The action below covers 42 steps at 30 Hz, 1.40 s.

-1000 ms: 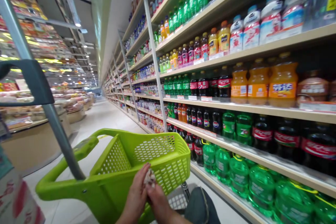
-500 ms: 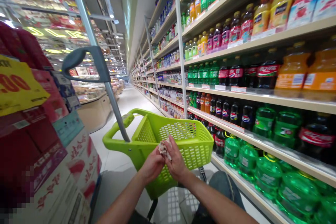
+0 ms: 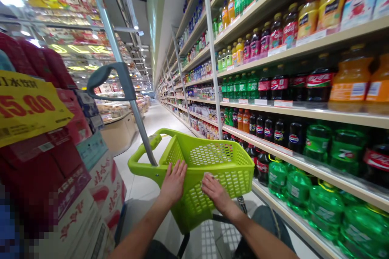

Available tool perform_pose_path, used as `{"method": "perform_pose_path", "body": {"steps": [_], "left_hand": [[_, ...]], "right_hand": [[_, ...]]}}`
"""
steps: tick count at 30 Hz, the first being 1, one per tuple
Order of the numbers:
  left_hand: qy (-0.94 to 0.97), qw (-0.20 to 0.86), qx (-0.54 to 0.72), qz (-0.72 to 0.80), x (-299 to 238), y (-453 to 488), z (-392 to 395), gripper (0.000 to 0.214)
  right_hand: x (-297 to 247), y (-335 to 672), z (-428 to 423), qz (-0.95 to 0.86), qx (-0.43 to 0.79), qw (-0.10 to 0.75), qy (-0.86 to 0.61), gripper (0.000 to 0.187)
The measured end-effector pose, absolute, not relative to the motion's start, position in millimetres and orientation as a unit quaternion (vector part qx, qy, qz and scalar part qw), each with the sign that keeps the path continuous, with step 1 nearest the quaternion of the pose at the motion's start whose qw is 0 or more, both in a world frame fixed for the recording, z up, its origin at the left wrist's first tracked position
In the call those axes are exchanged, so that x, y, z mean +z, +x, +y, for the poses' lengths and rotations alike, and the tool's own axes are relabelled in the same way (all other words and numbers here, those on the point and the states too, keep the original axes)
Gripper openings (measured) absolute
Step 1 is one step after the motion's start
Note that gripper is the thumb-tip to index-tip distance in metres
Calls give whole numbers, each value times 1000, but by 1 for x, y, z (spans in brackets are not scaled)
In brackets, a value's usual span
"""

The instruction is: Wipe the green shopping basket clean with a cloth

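A bright green plastic shopping basket (image 3: pixel 225 162) with perforated sides stands in front of me, its tall metal pole (image 3: pixel 138 121) rising at the left with a grey handle (image 3: pixel 127 81). My left hand (image 3: pixel 174 180) lies at the near rim, fingers stretched out and holding nothing. To its right, my right hand (image 3: pixel 216 192) has its fingers curled against the basket's near side. A bit of crumpled whitish tissue (image 3: pixel 209 175) shows at those fingers; most of it is hidden. Inside the basket no goods are visible from here.
Shelves of drinks (image 3: pixel 291 105) run along the right, with large green bottles (image 3: pixel 328 206) at the bottom. Stacked cartons (image 3: pixel 100 186) under a yellow price sign (image 3: pixel 30 107) stand close at the left. A pale floor aisle (image 3: pixel 154 117) stretches ahead.
The hands have come apart from their shared hold on the crumpled tissue. My left hand has moved left to the basket rim; the tissue stays with my right hand. The view has shifted slightly.
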<state>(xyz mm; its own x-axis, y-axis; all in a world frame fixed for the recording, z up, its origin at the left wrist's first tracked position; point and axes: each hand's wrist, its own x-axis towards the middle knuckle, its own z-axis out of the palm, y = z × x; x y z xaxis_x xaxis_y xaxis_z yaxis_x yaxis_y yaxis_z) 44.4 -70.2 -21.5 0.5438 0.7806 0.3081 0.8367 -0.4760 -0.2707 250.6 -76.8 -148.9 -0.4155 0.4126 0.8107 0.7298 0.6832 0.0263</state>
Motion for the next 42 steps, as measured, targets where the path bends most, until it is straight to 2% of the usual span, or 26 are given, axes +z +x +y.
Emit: {"method": "perform_pose_path", "body": {"steps": [2, 4, 9, 11, 16, 18, 21, 23, 30, 37, 42], "left_hand": [[-850, 217, -52, -477, -24, 45, -70, 63], [-849, 219, -46, -478, -25, 47, -69, 63], [-844, 208, -41, -493, -22, 51, -66, 65], [-843, 202, -30, -498, -19, 51, -66, 67], [-841, 185, -10, -509, -14, 51, -67, 73], [-839, 178, -8, -514, -12, 51, -66, 75], [-835, 173, -14, -523, -9, 49, -65, 76], [-833, 170, -15, -527, -7, 48, -65, 75], [-833, 162, -12, -529, -6, 43, -68, 74], [-833, 182, -21, -522, -9, 42, -66, 73], [-833, 179, -12, -524, -8, 43, -67, 74]], "right_hand": [[-164, 260, -87, -830, -157, 387, -369, 26], [-156, 268, -91, -831, -134, 382, -382, 27], [-101, 280, -74, -769, -154, 479, -394, 34], [-114, 287, -71, -763, -138, 481, -408, 34], [-191, 314, -81, -791, -111, 416, -434, 29], [-183, 318, -78, -780, -134, 445, -420, 33], [-137, 310, -60, -734, -171, 509, -416, 40], [-118, 301, -48, -728, -180, 515, -415, 41], [-184, 299, -59, -777, -140, 442, -425, 40], [-131, 331, -49, -747, -135, 505, -411, 43], [-187, 362, -61, -765, -127, 473, -418, 43]]}}
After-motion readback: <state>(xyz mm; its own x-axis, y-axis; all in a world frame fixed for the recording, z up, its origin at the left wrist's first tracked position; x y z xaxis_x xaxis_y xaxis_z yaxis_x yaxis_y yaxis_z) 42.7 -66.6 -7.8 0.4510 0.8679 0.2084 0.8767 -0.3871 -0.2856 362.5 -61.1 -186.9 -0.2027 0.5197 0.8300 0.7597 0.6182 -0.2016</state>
